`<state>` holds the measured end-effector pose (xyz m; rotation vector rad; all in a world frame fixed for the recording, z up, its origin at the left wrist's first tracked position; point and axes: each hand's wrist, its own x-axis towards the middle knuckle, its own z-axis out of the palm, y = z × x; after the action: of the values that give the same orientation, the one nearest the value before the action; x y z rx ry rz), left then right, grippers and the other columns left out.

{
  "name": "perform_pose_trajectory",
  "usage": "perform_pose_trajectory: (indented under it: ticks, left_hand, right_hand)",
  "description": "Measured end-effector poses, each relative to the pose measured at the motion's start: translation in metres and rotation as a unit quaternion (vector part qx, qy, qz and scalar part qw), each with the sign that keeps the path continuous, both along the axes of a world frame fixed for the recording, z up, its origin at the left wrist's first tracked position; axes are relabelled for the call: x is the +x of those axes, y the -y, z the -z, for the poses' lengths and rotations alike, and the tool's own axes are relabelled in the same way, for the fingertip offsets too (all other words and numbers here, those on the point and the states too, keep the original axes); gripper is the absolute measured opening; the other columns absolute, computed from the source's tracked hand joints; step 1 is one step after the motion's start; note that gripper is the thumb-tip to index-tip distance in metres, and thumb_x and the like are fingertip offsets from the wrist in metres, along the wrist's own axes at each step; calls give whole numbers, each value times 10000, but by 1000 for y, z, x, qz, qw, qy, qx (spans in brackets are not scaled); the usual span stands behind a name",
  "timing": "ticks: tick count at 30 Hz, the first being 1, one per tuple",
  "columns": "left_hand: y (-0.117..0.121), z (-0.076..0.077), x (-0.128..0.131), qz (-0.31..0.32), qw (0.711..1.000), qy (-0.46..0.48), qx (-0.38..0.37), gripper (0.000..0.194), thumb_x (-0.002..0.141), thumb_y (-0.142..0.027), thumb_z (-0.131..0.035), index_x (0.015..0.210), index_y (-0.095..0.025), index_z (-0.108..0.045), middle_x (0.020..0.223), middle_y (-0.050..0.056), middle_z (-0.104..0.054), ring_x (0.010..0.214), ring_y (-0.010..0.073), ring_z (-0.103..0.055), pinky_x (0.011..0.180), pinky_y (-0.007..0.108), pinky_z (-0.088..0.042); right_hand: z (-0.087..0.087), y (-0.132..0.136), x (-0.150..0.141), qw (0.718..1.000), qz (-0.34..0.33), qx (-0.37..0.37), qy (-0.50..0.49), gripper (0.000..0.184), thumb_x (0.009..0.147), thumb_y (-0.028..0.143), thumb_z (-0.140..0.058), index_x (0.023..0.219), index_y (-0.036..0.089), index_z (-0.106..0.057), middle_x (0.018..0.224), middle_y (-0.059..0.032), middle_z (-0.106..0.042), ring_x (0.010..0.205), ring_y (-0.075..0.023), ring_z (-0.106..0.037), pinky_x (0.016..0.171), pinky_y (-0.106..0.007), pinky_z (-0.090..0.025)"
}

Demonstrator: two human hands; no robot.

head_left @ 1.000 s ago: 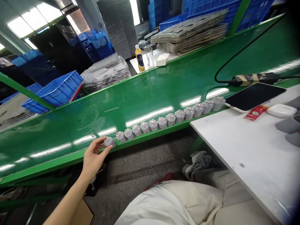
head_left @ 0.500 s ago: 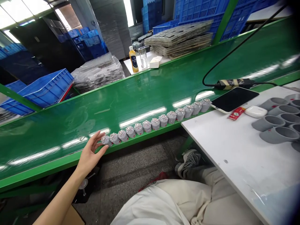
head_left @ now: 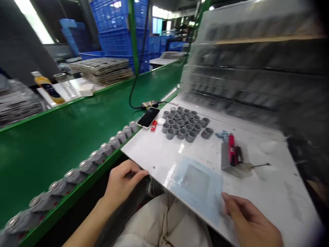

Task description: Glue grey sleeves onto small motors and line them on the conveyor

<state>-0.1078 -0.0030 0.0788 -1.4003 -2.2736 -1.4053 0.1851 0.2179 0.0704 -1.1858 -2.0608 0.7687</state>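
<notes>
blue plastic film (head_left: 196,188) lies flat on the white workbench (head_left: 272,202), squarish, set aslant with no clear long axis; right hand (head_left: 248,219) touches its edge, left hand (head_left: 122,183) well apart at the bench edge.

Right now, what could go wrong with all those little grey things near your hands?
The grey parts sit in a row at the very edge of the green conveyor belt, so a bump from the left hand might knock some off. The grey cups are bunched together on the white table, so one knock could topple several. The plastic sheet at the right hand might slide on the smooth top.
</notes>
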Motion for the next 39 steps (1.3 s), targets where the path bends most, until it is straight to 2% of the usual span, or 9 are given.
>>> perform_pose_trajectory:
  ticks: [5,9,15,20,24,27,30,34,39]
  left_hand:
    - [-128,3,-30,41,996,-31,-69,258,1044,-387,-717,1195,-179,-715,1045,38,-745,805,158,-703,737,329,-617]
    - [-170,4,-46,42,993,-65,-88,274,1035,-369,-687,1228,-183,-744,1213,107,-696,993,246,-711,882,459,-622]
    - [-159,-1,-37,107,992,-60,-30,255,984,-487,-707,928,-251,-788,1572,133,-609,1456,428,-566,1200,604,-444]
    - [-141,-1,7,154,936,302,-93,356,901,-590,-810,936,-253,-699,1252,81,-809,1075,284,-763,887,374,-580]
    - [-145,-1,33,186,890,398,-120,516,946,-609,-755,1300,-237,-705,977,30,-817,649,155,-644,684,308,-523]
    - [-146,-3,41,197,869,428,-148,535,973,-651,-687,1253,-203,-766,760,13,-782,691,189,-701,799,333,-560]
    - [-144,-4,45,209,840,476,-154,610,885,-562,-815,1377,-221,-692,881,34,-845,879,243,-798,884,351,-600]
    - [-140,-2,49,227,793,545,-149,645,806,-401,-925,1374,-233,-669,924,26,-840,858,214,-797,827,313,-624]
    - [-136,2,47,229,829,492,-139,501,838,-456,-905,1273,-262,-750,956,19,-814,801,190,-747,765,290,-603]
  right_hand:
    - [11,9,-8,988,72,-132,-42,604,931,760,-656,646,227,-653,647,-9,-665,618,-178,-622,576,-229,-521]
    - [5,14,-7,975,72,-177,-111,581,961,728,-662,683,218,-645,653,2,-618,645,-166,-590,608,-229,-500]
    - [-11,-34,26,974,192,-60,-104,462,961,662,-670,904,210,-744,773,-40,-699,710,-218,-649,656,-316,-547]
    - [-7,-110,31,968,226,-22,-110,719,775,521,-813,1383,170,-656,1472,-199,-689,1337,-372,-650,1031,-498,-574]
    - [2,-141,22,972,180,-58,-137,547,722,437,-859,1199,192,-751,1222,-163,-817,1165,-371,-760,1065,-555,-569]
    - [0,-129,25,962,195,-37,-188,449,833,511,-804,1149,196,-758,1124,-136,-825,1098,-351,-776,1083,-580,-555]
    - [-7,-96,29,936,227,10,-268,459,972,550,-694,1293,222,-704,1208,-109,-794,1118,-310,-772,1068,-544,-572]
    - [-13,-46,20,901,202,25,-383,368,995,412,-760,1317,235,-758,1178,-85,-809,904,-231,-795,718,-343,-609]
    - [-9,-8,3,914,172,64,-361,381,939,270,-870,1315,291,-810,1076,-40,-846,868,-192,-787,816,-329,-638]
